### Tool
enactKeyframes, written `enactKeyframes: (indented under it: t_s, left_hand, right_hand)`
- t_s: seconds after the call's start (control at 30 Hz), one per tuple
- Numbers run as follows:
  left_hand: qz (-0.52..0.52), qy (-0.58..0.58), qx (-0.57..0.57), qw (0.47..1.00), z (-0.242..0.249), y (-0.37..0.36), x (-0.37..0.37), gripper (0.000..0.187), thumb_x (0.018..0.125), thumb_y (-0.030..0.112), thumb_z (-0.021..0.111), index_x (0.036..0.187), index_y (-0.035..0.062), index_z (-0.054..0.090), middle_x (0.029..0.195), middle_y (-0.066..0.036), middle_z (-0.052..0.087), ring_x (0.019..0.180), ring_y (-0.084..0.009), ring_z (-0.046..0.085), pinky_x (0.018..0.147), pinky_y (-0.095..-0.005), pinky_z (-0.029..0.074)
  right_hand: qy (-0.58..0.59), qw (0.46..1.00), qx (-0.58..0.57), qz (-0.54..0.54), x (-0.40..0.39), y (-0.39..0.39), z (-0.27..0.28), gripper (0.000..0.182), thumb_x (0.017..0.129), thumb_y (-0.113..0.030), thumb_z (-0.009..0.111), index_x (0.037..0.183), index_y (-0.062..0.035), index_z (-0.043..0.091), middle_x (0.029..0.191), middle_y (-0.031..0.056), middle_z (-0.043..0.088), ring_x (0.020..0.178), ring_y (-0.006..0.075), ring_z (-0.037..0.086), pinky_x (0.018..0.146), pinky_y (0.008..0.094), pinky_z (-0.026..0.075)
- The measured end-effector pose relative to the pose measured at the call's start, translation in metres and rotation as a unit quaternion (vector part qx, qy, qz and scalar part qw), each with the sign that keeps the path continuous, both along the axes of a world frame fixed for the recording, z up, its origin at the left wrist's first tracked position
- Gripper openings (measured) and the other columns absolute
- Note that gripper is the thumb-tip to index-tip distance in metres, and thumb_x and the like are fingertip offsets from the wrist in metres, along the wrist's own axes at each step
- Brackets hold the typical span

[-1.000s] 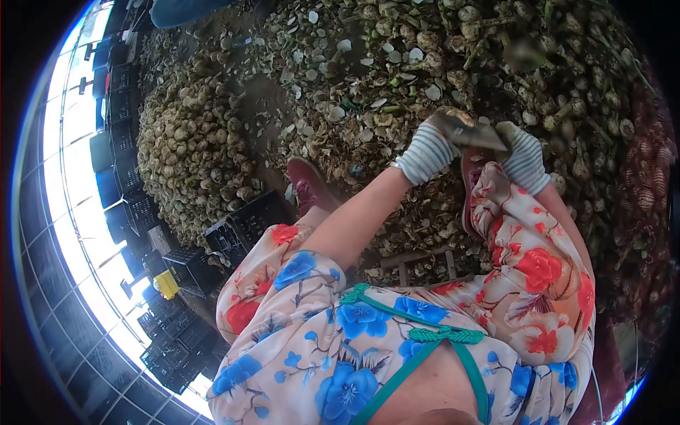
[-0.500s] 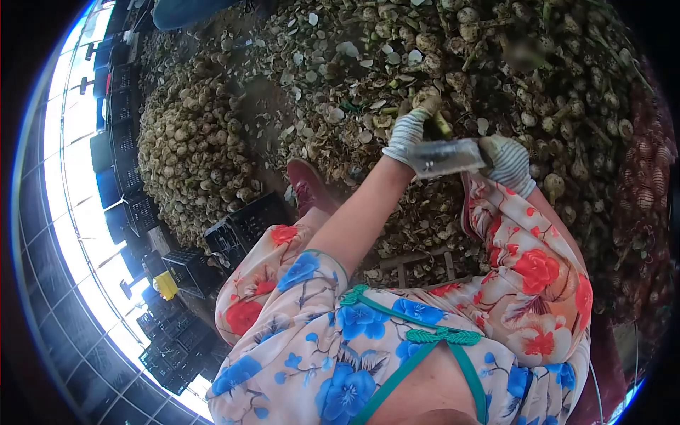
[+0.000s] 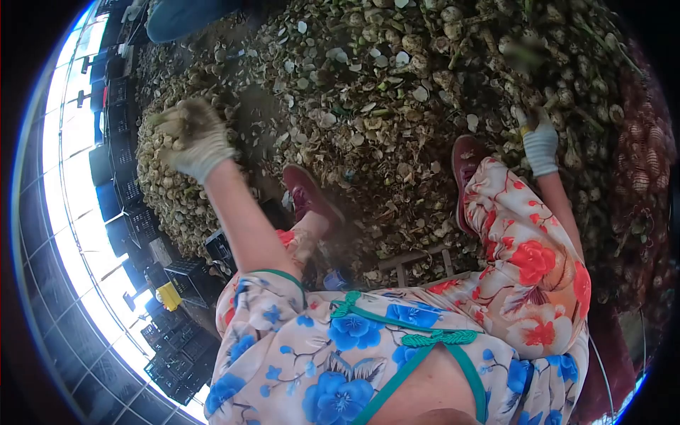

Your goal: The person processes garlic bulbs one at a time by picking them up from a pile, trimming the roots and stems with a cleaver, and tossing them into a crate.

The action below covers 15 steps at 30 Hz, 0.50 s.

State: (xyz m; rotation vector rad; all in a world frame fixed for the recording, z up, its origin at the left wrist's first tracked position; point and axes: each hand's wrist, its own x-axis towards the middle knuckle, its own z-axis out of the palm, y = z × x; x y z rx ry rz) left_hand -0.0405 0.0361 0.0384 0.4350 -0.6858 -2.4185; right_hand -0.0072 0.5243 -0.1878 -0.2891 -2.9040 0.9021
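My left hand [image 3: 195,138], in a striped knit glove, is stretched out over a pile of trimmed garlic bulbs [image 3: 185,205] at the left. Motion blurs its fingers, and I cannot make out whether garlic is in them. On the right, my gloved right hand [image 3: 540,145] reaches into a heap of garlic with stems [image 3: 567,78]. Its fingers curl round a knife, of which a small yellowish part [image 3: 525,131] shows by the thumb side; the broad blade is not clearly visible. Fingertips there are partly hidden among the bulbs.
Garlic skins and cut stems [image 3: 382,177] cover the ground between my two dark red shoes [image 3: 308,195]. Black plastic crates [image 3: 188,276] stand along the left, one with a yellow object [image 3: 168,296]. Red net sacks of garlic [image 3: 641,163] lie at the far right.
My left hand has swung from the centre, where it held garlic with a stem, to the left pile. My right hand has moved forward and right into the heap, its blade turned out of sight.
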Motion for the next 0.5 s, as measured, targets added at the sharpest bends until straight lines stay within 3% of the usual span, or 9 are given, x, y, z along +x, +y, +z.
enactKeyframes:
  t_s: [0.03, 0.07, 0.1, 0.17, 0.2, 0.23, 0.3, 0.37, 0.5]
  left_hand:
    - [0.001, 0.004, -0.004, 1.0, 0.001, 0.003, 0.0, 0.056, 0.081, 0.051, 0.028, 0.098, 0.0012, 0.048, 0.077, -0.019, 0.057, 0.069, -0.0295, 0.057, 0.073, -0.0469, 0.047]
    - [0.028, -0.067, 0.01, 0.997, -0.004, 0.011, -0.001, 0.042, 0.08, 0.039, 0.036, 0.091, 0.0013, 0.05, 0.078, -0.018, 0.056, 0.069, -0.0278, 0.056, 0.069, -0.0427, 0.049]
    - [0.054, -0.137, 0.025, 0.989, -0.012, 0.019, -0.004, 0.028, 0.079, 0.028, 0.043, 0.084, 0.0014, 0.052, 0.078, -0.016, 0.054, 0.069, -0.0261, 0.056, 0.065, -0.0384, 0.052]
    - [-0.115, -0.113, 0.081, 0.984, -0.074, 0.017, 0.0, 0.038, 0.08, 0.035, 0.045, 0.095, 0.0002, 0.048, 0.082, -0.022, 0.056, 0.078, -0.0323, 0.056, 0.073, -0.0478, 0.047]
    - [-0.154, -0.124, 0.097, 0.975, -0.088, 0.049, 0.005, 0.024, 0.076, 0.022, 0.053, 0.085, -0.0001, 0.05, 0.085, -0.02, 0.055, 0.081, -0.0306, 0.054, 0.073, -0.0428, 0.047]
    - [-0.22, -0.191, 0.065, 0.954, -0.108, 0.069, 0.007, 0.018, 0.072, 0.016, 0.056, 0.079, 0.0005, 0.05, 0.086, -0.018, 0.054, 0.083, -0.0292, 0.052, 0.076, -0.0401, 0.046]
    - [-0.297, -0.209, 0.118, 0.924, -0.149, 0.114, 0.017, 0.021, 0.071, 0.017, 0.059, 0.083, 0.0023, 0.051, 0.086, -0.017, 0.055, 0.086, -0.0297, 0.051, 0.081, -0.0432, 0.043]
    - [-0.33, -0.36, 0.132, 0.863, -0.149, 0.158, 0.027, 0.023, 0.072, 0.018, 0.06, 0.089, 0.0059, 0.05, 0.094, -0.016, 0.054, 0.09, -0.0305, 0.05, 0.083, -0.0452, 0.04]
    - [-0.4, -0.396, 0.118, 0.818, -0.18, 0.195, 0.044, 0.025, 0.076, 0.024, 0.057, 0.094, 0.0093, 0.048, 0.101, -0.015, 0.051, 0.092, -0.031, 0.049, 0.082, -0.0463, 0.04]
  right_hand:
    - [-0.045, 0.994, 0.095, 0.019, -0.011, 0.006, -0.014, 0.047, 0.073, -0.045, 0.056, 0.096, -0.0041, 0.056, 0.087, 0.017, 0.059, 0.079, 0.0332, 0.056, 0.07, 0.0365, 0.045]
    - [-0.083, 0.978, 0.189, 0.038, -0.024, 0.006, -0.021, 0.051, 0.072, -0.047, 0.055, 0.099, -0.003, 0.055, 0.09, 0.0188, 0.058, 0.084, 0.0341, 0.055, 0.073, 0.0366, 0.044]
    - [-0.075, 0.979, 0.185, 0.039, -0.033, -0.004, -0.016, 0.051, 0.072, -0.047, 0.055, 0.099, -0.003, 0.055, 0.09, 0.0188, 0.058, 0.084, 0.0341, 0.055, 0.073, 0.0366, 0.044]
    - [-0.201, 0.972, 0.124, -0.007, -0.05, -0.022, 0.001, 0.059, 0.071, -0.048, 0.055, 0.104, 0.0001, 0.051, 0.1, 0.022, 0.054, 0.094, 0.0356, 0.051, 0.081, 0.0374, 0.04]
    - [-0.262, 0.961, 0.089, -0.018, -0.061, -0.021, -0.007, 0.064, 0.07, -0.047, 0.056, 0.109, 0.0024, 0.047, 0.107, 0.0233, 0.051, 0.099, 0.0358, 0.048, 0.085, 0.0369, 0.038]
    - [-0.265, 0.96, 0.09, -0.02, -0.066, -0.02, -0.009, 0.064, 0.07, -0.047, 0.056, 0.109, 0.0024, 0.047, 0.107, 0.0233, 0.051, 0.099, 0.0358, 0.048, 0.085, 0.0369, 0.038]
    - [-0.223, 0.971, 0.086, 0.027, -0.063, -0.016, -0.011, 0.066, 0.07, -0.048, 0.057, 0.109, 0.004, 0.047, 0.107, 0.023, 0.05, 0.1, 0.0362, 0.047, 0.087, 0.0366, 0.037]
    - [-0.203, 0.976, 0.073, 0.026, -0.057, -0.015, -0.009, 0.066, 0.069, -0.048, 0.058, 0.108, 0.0036, 0.047, 0.107, 0.0232, 0.05, 0.1, 0.036, 0.047, 0.087, 0.0358, 0.037]
    - [-0.178, 0.983, 0.047, 0.008, -0.052, -0.019, -0.023, 0.058, 0.067, -0.042, 0.063, 0.102, 0.0029, 0.051, 0.1, 0.0217, 0.054, 0.093, 0.0331, 0.051, 0.082, 0.0353, 0.04]
